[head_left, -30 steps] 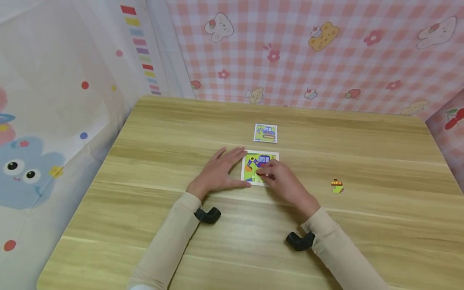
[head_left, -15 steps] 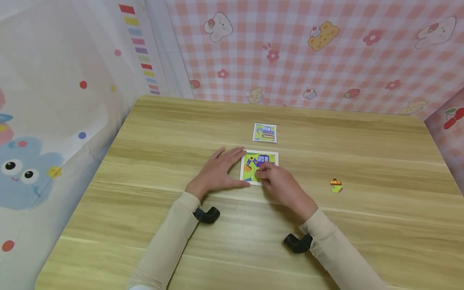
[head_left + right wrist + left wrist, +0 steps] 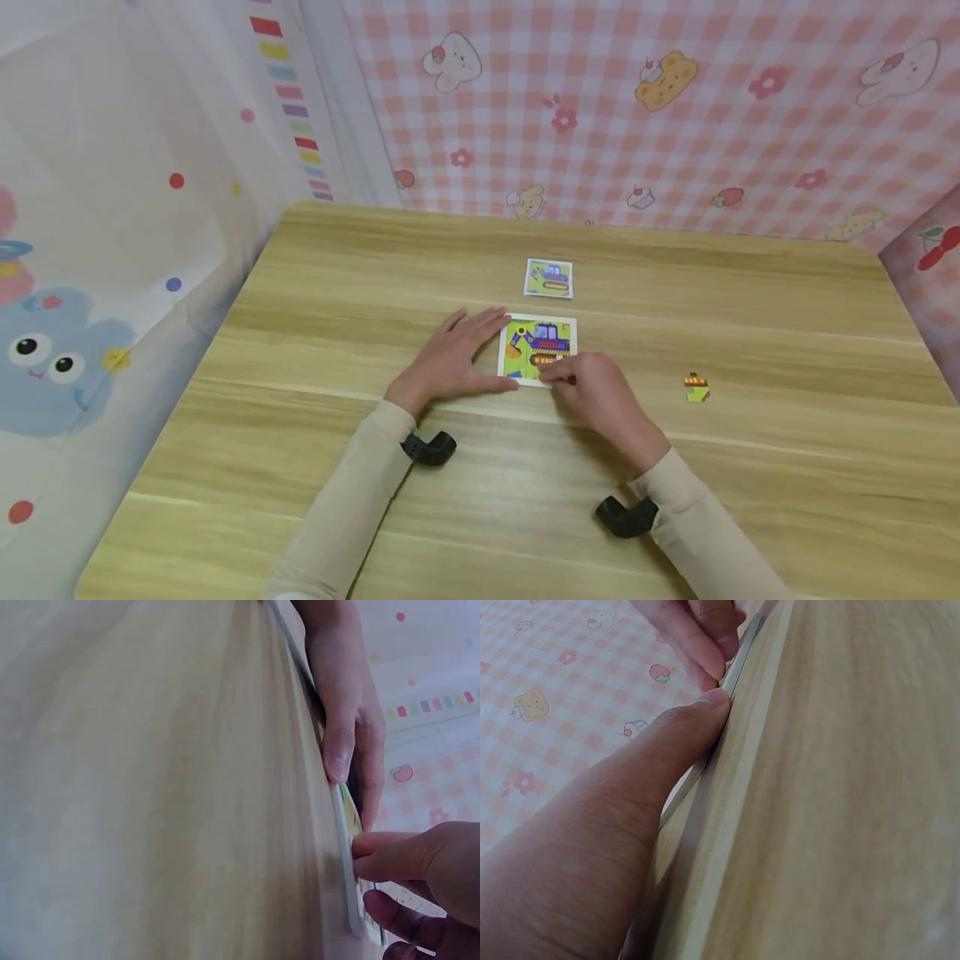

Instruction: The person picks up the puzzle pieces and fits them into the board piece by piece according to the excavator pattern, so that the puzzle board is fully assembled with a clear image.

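A white-framed puzzle board lies on the table, with a blue excavator picture on a green ground. My left hand rests at its left side, fingers spread straight: the fingertips touch the upper left corner, the thumb the lower edge. With thumb and finger, my right hand pinches a puzzle piece at the lower middle of the board. Part of an orange track shows on this piece; the fingertips cover the rest. In the right wrist view, the fingers meet the face of the board.
A loose puzzle piece with an orange track and green lies to the right of my right hand. Behind the board is a small card with the same excavator picture. A pink checked cloth hangs beyond the table.
My right hand has shifted slightly toward me and to the right, uncovering more of the excavator and the piece's orange track. The left hand stays at the board.
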`<state>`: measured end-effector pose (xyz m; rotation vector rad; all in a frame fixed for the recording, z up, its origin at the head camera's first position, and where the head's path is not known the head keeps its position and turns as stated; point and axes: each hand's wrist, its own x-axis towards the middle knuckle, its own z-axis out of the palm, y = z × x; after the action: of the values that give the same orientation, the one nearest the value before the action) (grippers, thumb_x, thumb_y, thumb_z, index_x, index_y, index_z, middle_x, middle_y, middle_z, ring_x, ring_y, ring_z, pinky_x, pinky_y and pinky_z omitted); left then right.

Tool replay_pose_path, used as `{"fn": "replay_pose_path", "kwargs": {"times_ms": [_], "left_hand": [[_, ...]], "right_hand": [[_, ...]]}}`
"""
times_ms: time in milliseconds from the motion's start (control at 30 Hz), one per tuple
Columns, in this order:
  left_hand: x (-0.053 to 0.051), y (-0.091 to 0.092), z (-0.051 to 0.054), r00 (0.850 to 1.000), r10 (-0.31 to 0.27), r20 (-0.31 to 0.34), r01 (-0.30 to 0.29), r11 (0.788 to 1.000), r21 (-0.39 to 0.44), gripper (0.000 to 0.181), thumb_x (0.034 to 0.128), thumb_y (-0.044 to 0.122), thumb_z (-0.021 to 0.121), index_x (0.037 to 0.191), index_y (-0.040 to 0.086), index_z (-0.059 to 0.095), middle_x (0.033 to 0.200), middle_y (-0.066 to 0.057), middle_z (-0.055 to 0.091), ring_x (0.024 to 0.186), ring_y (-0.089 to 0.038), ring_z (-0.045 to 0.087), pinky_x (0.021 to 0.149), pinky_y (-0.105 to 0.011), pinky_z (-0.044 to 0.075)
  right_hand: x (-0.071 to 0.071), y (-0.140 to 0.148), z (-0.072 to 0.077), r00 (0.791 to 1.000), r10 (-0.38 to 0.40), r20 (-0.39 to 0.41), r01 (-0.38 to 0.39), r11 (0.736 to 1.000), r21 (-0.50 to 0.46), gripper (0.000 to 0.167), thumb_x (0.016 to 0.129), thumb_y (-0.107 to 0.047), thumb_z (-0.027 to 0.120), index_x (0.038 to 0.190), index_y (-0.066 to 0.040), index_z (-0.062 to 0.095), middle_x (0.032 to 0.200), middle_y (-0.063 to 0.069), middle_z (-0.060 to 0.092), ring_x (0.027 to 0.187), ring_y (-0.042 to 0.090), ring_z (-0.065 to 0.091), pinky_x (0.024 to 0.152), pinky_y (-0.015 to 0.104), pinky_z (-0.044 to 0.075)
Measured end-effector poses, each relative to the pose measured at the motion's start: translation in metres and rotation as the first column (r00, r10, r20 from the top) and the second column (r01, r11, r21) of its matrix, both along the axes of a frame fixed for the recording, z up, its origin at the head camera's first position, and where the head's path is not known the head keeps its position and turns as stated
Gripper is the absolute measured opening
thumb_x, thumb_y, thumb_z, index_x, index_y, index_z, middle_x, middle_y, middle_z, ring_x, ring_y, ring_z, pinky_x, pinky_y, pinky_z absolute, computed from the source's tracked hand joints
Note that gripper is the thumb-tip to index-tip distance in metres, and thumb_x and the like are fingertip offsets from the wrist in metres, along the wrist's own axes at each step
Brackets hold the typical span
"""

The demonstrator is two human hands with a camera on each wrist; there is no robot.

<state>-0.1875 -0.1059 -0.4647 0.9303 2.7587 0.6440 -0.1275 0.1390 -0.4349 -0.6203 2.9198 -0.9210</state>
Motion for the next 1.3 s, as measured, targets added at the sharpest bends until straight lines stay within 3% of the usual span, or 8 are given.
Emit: {"fn": "replay_pose_path", "kwargs": {"times_ms": [200, 400, 567, 800, 933, 1167, 1300], "left_hand": [[-0.001, -0.001, 0.001, 1.0, 0.004, -0.005, -0.004, 1.0, -0.021, 0.11, 0.0816, 0.08, 0.064, 0.165, 0.019, 0.027, 0.172, 0.003, 0.02, 0.157, -0.013, 0.017, 0.129, -0.039, -0.004], [0.001, 0.002, 0.002, 1.0, 0.002, 0.007, -0.002, 1.0, -0.013, 0.11, 0.0818, 0.08, 0.064, 0.165, 0.019, 0.027, 0.172, 0.003, 0.02, 0.157, -0.014, 0.017, 0.129, -0.039, -0.004], [0.002, 0.0, -0.001, 1.0, 0.006, 0.001, -0.006, 1.0, -0.016, 0.11, 0.0817, 0.081, 0.063, 0.166, 0.019, 0.026, 0.172, 0.003, 0.02, 0.158, -0.014, 0.017, 0.129, -0.04, -0.004], [0.001, -0.001, -0.002, 1.0, 0.006, 0.0, -0.006, 1.0, -0.026, 0.111, 0.0816, 0.082, 0.062, 0.166, 0.02, 0.025, 0.172, 0.004, 0.019, 0.158, -0.013, 0.016, 0.129, -0.039, -0.004], [0.001, -0.001, -0.001, 1.0, 0.01, 0.0, -0.01, 1.0, -0.025, 0.111, 0.082, 0.081, 0.063, 0.166, 0.019, 0.025, 0.172, 0.003, 0.019, 0.158, -0.014, 0.017, 0.129, -0.04, -0.003], [0.001, 0.0, -0.001, 1.0, 0.007, 0.007, -0.007, 1.0, -0.017, 0.111, 0.0816, 0.081, 0.063, 0.166, 0.02, 0.026, 0.172, 0.003, 0.02, 0.158, -0.014, 0.017, 0.129, -0.04, -0.003], [0.0, 0.001, -0.001, 1.0, 0.006, 0.002, -0.006, 1.0, -0.018, 0.111, 0.0813, 0.082, 0.062, 0.166, 0.02, 0.025, 0.172, 0.003, 0.02, 0.158, -0.014, 0.017, 0.129, -0.04, -0.003]], "right_hand": [[0.003, -0.002, -0.008, 0.999, -0.045, -0.027, 0.043, 0.998, -0.045, 0.017, 0.091, 0.003, 0.072, 0.099, -0.005, 0.084, 0.1, 0.009, 0.08, 0.089, 0.022, 0.074, 0.074, 0.038, 0.06], [0.007, -0.002, -0.007, 0.996, -0.079, -0.029, 0.078, 0.996, -0.05, 0.018, 0.094, 0.0, 0.07, 0.105, -0.006, 0.083, 0.1, 0.009, 0.079, 0.074, 0.015, 0.063, 0.061, 0.027, 0.049], [0.008, 0.01, 0.001, 0.991, -0.123, -0.052, 0.118, 0.989, -0.085, 0.017, 0.097, -0.002, 0.069, 0.109, -0.003, 0.081, 0.103, 0.012, 0.078, 0.077, 0.019, 0.063, 0.066, 0.032, 0.054], [0.007, 0.075, 0.011, 0.986, -0.155, -0.068, 0.15, 0.986, -0.072, 0.017, 0.097, -0.001, 0.068, 0.111, 0.004, 0.077, 0.112, 0.021, 0.074, 0.094, 0.034, 0.07, 0.082, 0.051, 0.059], [0.009, 0.12, 0.013, 0.983, -0.178, -0.043, 0.175, 0.982, -0.064, 0.018, 0.098, -0.005, 0.07, 0.111, 0.007, 0.076, 0.11, 0.024, 0.071, 0.093, 0.039, 0.07, 0.08, 0.055, 0.059], [0.018, 0.179, 0.007, 0.989, -0.127, 0.074, 0.128, 0.992, -0.006, 0.031, 0.098, -0.015, 0.074, 0.123, 0.005, 0.072, 0.112, 0.017, 0.07, 0.091, 0.022, 0.065, 0.074, 0.028, 0.054], [0.024, 0.193, 0.004, 0.988, -0.108, 0.115, 0.112, 0.993, -0.028, 0.042, 0.095, -0.019, 0.078, 0.131, 0.001, 0.069, 0.118, 0.016, 0.067, 0.093, 0.016, 0.06, 0.074, 0.021, 0.051]]}}
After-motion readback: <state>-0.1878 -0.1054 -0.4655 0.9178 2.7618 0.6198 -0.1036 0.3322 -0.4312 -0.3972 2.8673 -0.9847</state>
